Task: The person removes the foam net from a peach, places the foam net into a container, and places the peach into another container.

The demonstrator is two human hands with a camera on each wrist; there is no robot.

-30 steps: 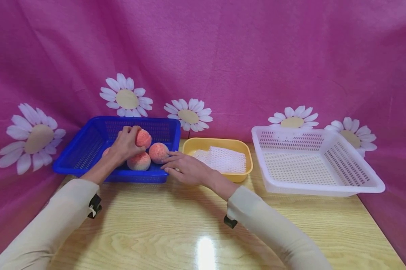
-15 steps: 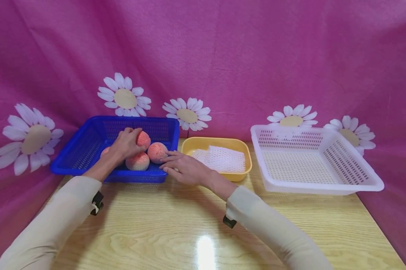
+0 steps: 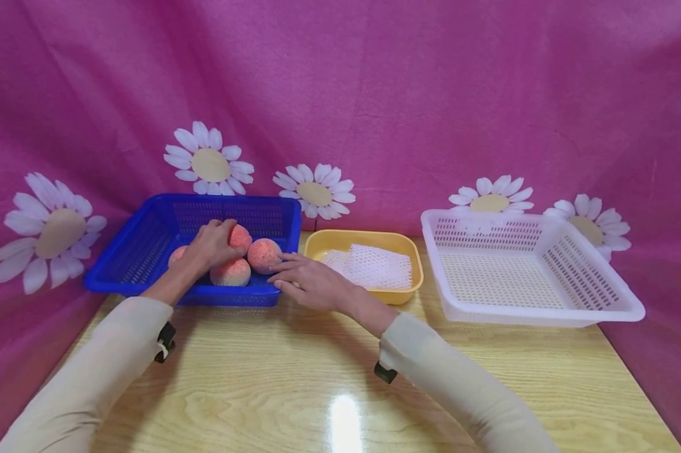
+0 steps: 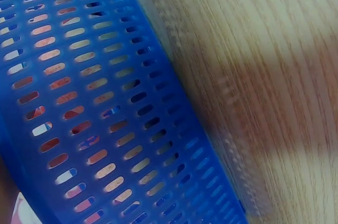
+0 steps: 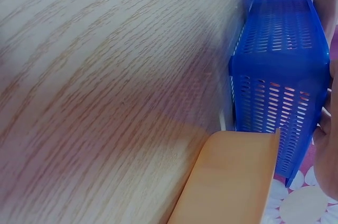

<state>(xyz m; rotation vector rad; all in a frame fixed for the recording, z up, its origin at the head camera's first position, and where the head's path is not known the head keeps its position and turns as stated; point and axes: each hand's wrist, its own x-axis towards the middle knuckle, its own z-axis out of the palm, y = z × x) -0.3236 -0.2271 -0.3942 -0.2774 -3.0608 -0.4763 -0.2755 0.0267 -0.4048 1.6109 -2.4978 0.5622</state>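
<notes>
Inside the blue basket [image 3: 250, 292] at the left lie several round, speckled pink-and-cream peaches. My left hand [image 3: 209, 244] grips one peach [image 3: 240, 239] from its left side. Just in front of that is another peach [image 3: 230, 273], and a further peach [image 3: 264, 255] lies to the right. Behind my left wrist a peach [image 3: 176, 255] is partly covered. My right hand [image 3: 311, 283] reaches over the basket's right rim, fingers extended, their tips beside the right-hand peach; whether they touch it I cannot tell. The left wrist view shows only the perforated basket wall [image 4: 95, 97] and table.
A yellow tray [image 3: 363, 235] with white foam net sleeves [image 3: 380, 267] stands right of the blue basket, partly behind my right hand. Farther right is a white perforated basket [image 3: 499, 283]. The wooden table [image 3: 295, 377] ends at a pink flowered cloth [image 3: 374, 113].
The head view has shifted slightly. My left hand and the peach it grips have sunk a little; my right hand stays practically still.
</notes>
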